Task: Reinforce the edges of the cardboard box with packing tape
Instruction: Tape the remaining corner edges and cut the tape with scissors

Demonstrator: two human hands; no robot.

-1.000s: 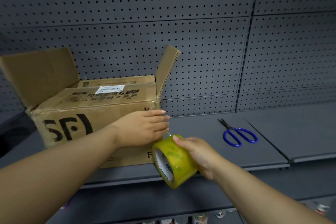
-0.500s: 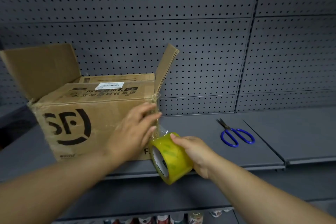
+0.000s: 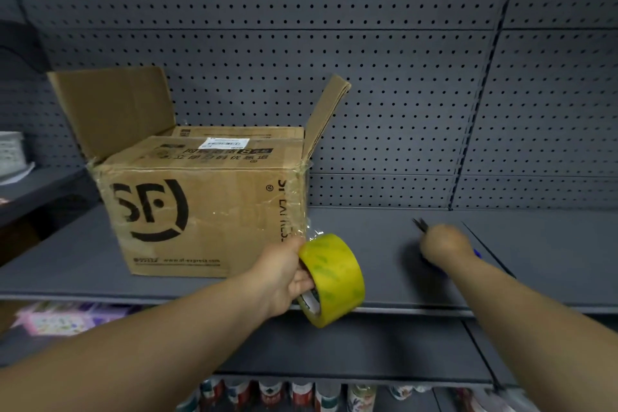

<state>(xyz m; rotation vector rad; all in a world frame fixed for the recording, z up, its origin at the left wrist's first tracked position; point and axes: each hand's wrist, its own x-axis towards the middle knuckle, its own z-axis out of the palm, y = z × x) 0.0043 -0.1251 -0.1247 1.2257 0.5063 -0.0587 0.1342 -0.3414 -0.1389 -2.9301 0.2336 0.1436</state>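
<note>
A brown cardboard box (image 3: 200,211) with a black SF logo stands on the grey shelf (image 3: 384,264), its two side flaps raised. My left hand (image 3: 284,274) grips a yellow packing tape roll (image 3: 334,278) just in front of the box's lower right corner. A clear strip (image 3: 306,211) runs from the roll up the box's right front edge. To the right, my blurred right hand (image 3: 441,244) curls over the handles of the blue scissors (image 3: 418,222) on the shelf. Only the dark blade tips and a bit of blue show.
A grey pegboard wall (image 3: 368,77) closes the back. The shelf's front edge (image 3: 401,309) runs below the roll. Cans and packaged goods (image 3: 301,391) fill the shelf underneath. A white basket (image 3: 11,154) sits at the far left.
The tape roll passed from my right hand to my left. My left hand left the box's face. My right hand moved right onto the scissors. The view shifted, with the box farther right.
</note>
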